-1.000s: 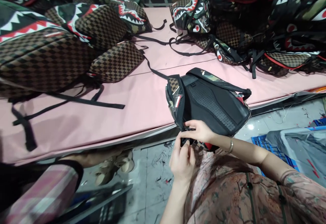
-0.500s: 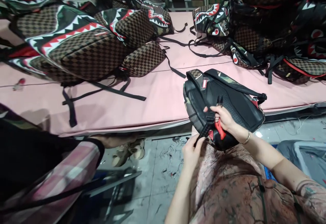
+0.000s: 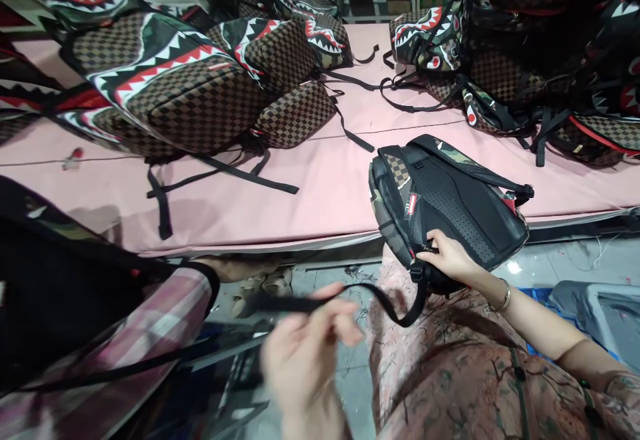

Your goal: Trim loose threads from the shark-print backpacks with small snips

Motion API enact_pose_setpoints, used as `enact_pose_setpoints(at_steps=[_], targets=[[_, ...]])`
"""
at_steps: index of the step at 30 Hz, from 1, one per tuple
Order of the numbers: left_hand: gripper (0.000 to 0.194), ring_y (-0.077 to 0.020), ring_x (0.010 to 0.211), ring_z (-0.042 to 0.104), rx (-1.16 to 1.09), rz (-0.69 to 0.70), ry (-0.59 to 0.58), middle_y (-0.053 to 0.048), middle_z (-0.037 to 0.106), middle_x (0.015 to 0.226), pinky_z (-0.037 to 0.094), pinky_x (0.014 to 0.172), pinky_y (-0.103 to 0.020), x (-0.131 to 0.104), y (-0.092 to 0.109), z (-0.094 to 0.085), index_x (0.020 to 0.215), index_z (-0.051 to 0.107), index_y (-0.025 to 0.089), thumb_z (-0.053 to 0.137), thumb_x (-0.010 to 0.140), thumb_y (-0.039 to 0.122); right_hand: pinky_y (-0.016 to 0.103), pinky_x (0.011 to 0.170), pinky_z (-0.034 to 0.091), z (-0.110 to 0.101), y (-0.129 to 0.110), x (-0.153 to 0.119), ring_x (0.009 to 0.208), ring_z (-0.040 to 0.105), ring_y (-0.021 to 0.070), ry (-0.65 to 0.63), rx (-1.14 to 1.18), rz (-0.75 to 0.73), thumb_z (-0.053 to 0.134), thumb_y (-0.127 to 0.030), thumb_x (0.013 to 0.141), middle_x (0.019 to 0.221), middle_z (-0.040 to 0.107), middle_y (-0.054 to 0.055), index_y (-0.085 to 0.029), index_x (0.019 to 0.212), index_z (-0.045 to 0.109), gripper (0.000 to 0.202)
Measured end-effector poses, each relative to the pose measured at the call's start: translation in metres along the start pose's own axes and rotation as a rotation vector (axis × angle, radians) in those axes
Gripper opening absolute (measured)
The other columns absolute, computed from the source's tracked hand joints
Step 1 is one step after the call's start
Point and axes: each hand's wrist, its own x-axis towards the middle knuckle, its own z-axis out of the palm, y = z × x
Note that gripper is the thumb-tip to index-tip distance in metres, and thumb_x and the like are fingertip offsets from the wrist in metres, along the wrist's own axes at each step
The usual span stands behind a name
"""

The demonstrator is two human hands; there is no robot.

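A small backpack (image 3: 463, 210) lies back side up on the table's front edge, its black padded panel showing and checkered and camouflage parts on its shoulder straps. My right hand (image 3: 453, 258) is closed on the lower end of the nearer shoulder strap (image 3: 407, 190), just above a black buckle (image 3: 417, 271). From there a black webbing strap (image 3: 385, 300) curves out to my left hand (image 3: 315, 340). That hand is smeared by motion, its fingers pinched around the webbing, and the strap's loose end points left.
Checkered backpacks with shark-mouth prints (image 3: 190, 87) crowd the left of the pink table (image 3: 330, 193). More bags (image 3: 520, 80) are heaped at the right. Another person's plaid sleeve (image 3: 165, 320) is close on my left. A blue crate (image 3: 543, 307) stands on the floor at right.
My left hand has pulled the webbing out leftward, away from the backpack. The red-handled tool seen in my right hand before is no longer visible. The whole view has shifted slightly left.
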Motion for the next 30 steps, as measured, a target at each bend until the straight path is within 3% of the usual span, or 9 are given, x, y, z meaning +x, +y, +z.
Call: enact_pose_setpoints(at_steps=[3,7,10,14,20,25,30], targets=[[0.024,-0.0071,0.027,0.037,0.128,-0.109,-0.201,0.003,0.050,0.034,0.027,0.032,-0.020,0.031,-0.037,0.042,0.071,0.068,0.015,0.069,0.066,0.038,0.027,0.065,0.041,-0.008,0.000,-0.018,0.069,0.055,0.0150,0.156,-0.023,-0.053,0.049,-0.038,0.082,0.077,0.057,-0.001,-0.022,0.106,0.049,0.029],[0.032,-0.0075,0.031,0.040,0.178,-0.236,-0.356,0.003,0.052,0.038,0.027,0.034,-0.019,0.037,-0.058,0.070,0.084,0.067,0.013,0.065,0.069,0.041,0.025,0.070,0.043,-0.028,-0.002,-0.039,0.080,0.057,0.0145,0.169,0.063,-0.230,0.046,-0.031,0.086,0.089,0.060,0.002,-0.021,0.099,0.052,0.018],[0.034,-0.0067,0.030,0.038,0.239,-0.239,-0.411,0.004,0.050,0.037,0.024,0.034,-0.018,0.037,-0.056,0.073,0.086,0.065,0.012,0.063,0.070,0.042,0.025,0.069,0.043,-0.040,-0.005,-0.047,0.079,0.056,0.0147,0.084,0.009,-0.408,0.049,-0.031,0.086,0.088,0.060,0.005,-0.019,0.099,0.055,0.018],[0.032,-0.0039,0.026,0.027,0.364,-0.204,-0.457,0.006,0.043,0.030,0.015,0.034,-0.018,0.038,-0.051,0.073,0.075,0.062,0.011,0.059,0.074,0.043,0.026,0.067,0.042,-0.047,-0.008,-0.045,0.076,0.055,0.0151,0.007,-0.070,-0.568,0.049,-0.030,0.088,0.082,0.060,0.005,-0.018,0.099,0.056,0.018],[0.034,-0.0036,0.027,0.029,0.392,-0.184,-0.460,0.006,0.042,0.030,0.017,0.035,-0.018,0.038,-0.053,0.074,0.058,0.053,0.014,0.057,0.074,0.043,0.024,0.065,0.041,-0.045,-0.010,-0.037,0.073,0.055,0.0139,-0.052,-0.067,-0.623,0.049,-0.030,0.088,0.080,0.060,0.004,-0.019,0.094,0.057,0.015],[0.032,-0.0038,0.026,0.028,0.341,-0.227,-0.474,0.007,0.041,0.030,0.016,0.034,-0.018,0.042,-0.059,0.072,0.065,0.057,0.013,0.058,0.073,0.044,0.024,0.061,0.039,-0.042,-0.005,-0.036,0.067,0.054,0.0123,-0.006,-0.070,-0.630,0.049,-0.025,0.088,0.074,0.059,0.002,-0.019,0.085,0.059,0.012],[0.032,-0.0036,0.026,0.026,0.297,-0.243,-0.453,0.009,0.038,0.029,0.016,0.035,-0.018,0.045,-0.059,0.072,0.073,0.060,0.012,0.060,0.072,0.045,0.023,0.064,0.042,-0.043,-0.003,-0.036,0.074,0.056,0.0130,0.014,0.005,-0.554,0.050,-0.027,0.087,0.081,0.061,0.004,-0.017,0.095,0.057,0.014]])
